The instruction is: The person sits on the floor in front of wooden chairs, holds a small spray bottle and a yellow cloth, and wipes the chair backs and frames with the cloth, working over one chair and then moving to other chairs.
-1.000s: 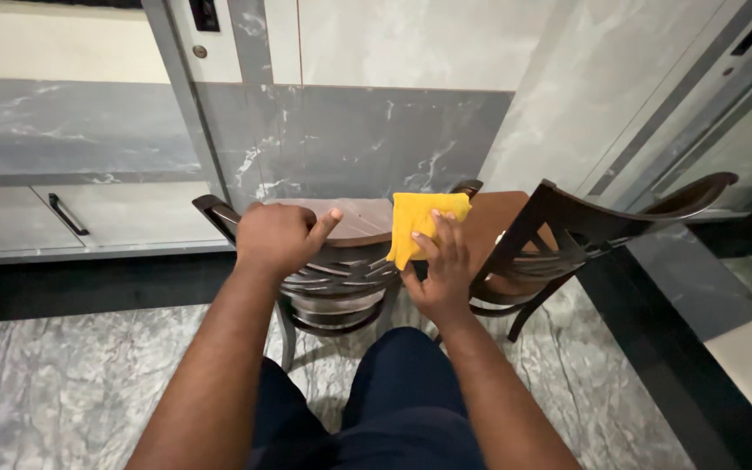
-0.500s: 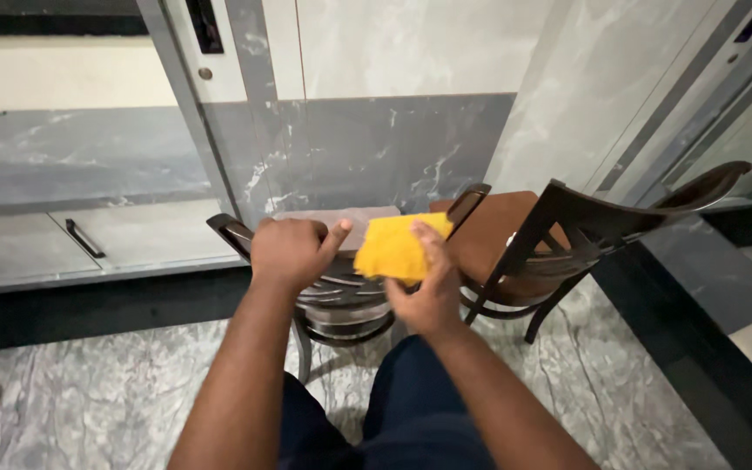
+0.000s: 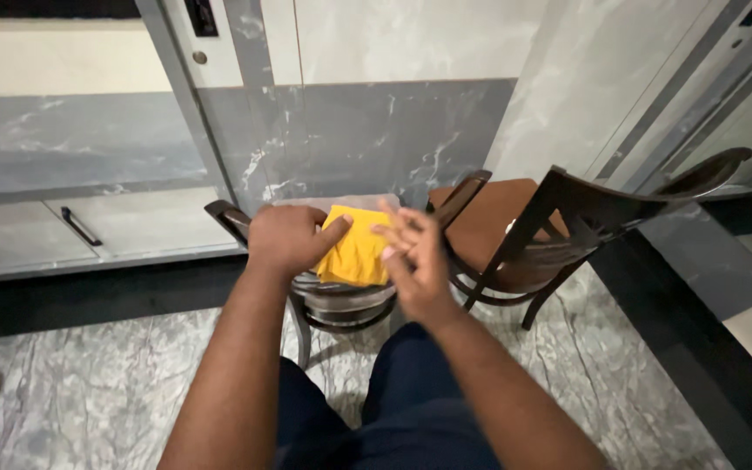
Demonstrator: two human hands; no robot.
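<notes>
A folded yellow cloth (image 3: 357, 254) hangs in front of me above a dark wooden chair (image 3: 341, 300). My left hand (image 3: 289, 239) pinches its upper left corner between thumb and fingers. My right hand (image 3: 415, 257) is beside the cloth's right edge with fingers spread and blurred; it looks off the cloth, though some contact could be hidden. The chair's curved back rail runs under both hands.
A second dark chair (image 3: 559, 235) with a brown seat stands to the right, angled away. Behind is a grey marble wall (image 3: 350, 130) and a low cabinet with a black handle (image 3: 80, 226). My legs in dark trousers (image 3: 393, 409) are below, on a marble floor.
The cloth passed from my right hand to my left and came toward the chair in front. My right hand let go and spread its fingers. The view shifted slightly left.
</notes>
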